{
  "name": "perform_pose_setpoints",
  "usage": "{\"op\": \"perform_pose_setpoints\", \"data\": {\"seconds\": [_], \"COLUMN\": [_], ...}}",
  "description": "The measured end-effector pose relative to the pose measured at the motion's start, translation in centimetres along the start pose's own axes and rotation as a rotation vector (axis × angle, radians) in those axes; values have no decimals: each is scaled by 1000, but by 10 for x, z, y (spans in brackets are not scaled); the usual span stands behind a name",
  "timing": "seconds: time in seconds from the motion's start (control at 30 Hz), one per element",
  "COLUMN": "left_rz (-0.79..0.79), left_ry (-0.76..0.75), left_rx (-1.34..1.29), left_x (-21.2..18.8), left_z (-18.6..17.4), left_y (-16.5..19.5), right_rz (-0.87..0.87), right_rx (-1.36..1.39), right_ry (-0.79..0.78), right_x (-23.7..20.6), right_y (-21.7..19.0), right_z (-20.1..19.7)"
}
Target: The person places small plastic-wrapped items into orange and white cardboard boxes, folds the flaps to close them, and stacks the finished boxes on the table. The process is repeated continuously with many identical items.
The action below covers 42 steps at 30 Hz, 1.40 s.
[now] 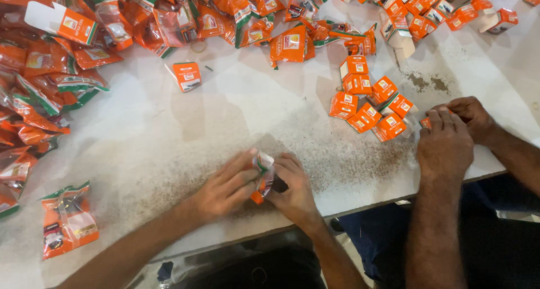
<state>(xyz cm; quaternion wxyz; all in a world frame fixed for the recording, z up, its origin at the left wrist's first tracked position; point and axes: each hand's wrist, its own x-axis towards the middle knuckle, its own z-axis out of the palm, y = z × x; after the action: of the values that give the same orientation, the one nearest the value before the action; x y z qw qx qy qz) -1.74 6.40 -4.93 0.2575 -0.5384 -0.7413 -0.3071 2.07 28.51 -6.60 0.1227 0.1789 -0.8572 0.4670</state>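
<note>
I grip a small orange packet (pixel 263 176) between both hands, my left hand (pixel 225 187) pinching one side and my right hand (pixel 292 194) the other, low over the worktop (pixel 169 131) near its edge for steadiness. Beside me a co-worker's hands (pixel 450 134) close on a small orange box (pixel 426 122), next to a cluster of like boxes (pixel 368 106)

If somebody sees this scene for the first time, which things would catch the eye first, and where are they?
The eye goes first to the heap of orange plastic sachets along the far and left edges of the pale worktable. Next, at the near edge, the left hand and right hand together pinch one small orange sachet. To the right, a cluster of small orange cardboard boxes lies beside a co-worker's hands.
</note>
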Motion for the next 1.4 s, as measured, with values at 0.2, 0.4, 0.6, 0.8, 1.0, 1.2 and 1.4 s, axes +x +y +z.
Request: {"op": "perform_pose_setpoints", "data": {"seconds": [0.2, 0.4, 0.6, 0.8, 1.0, 1.2, 1.4], "left_rz": [-194, -470, -592, -1232, -1065, -1066, -1291], "left_ry": [-72, -204, -95, -31, -30, -179, -185], "left_rx": [129, 56, 39, -409, -407, -718, -1307], "left_x": [3, 19, 32, 26, 21, 20, 15], "left_z": [1, 4, 10, 10, 21, 5, -6], "left_y": [16, 30, 28, 19, 5, -3, -26], "right_rz": [11, 28, 11, 105, -12, -190, -187], "right_rx": [29, 4, 24, 16, -4, -188, -245], "right_ry": [15, -3, -15, 51, 162, 83, 41], "right_x": [2, -1, 2, -7, -16, -4, 1], "right_y": [-3, -5, -9, -9, -10, -17, -28], "right_z": [-1, 0, -2, 5, 15, 4, 3]}}
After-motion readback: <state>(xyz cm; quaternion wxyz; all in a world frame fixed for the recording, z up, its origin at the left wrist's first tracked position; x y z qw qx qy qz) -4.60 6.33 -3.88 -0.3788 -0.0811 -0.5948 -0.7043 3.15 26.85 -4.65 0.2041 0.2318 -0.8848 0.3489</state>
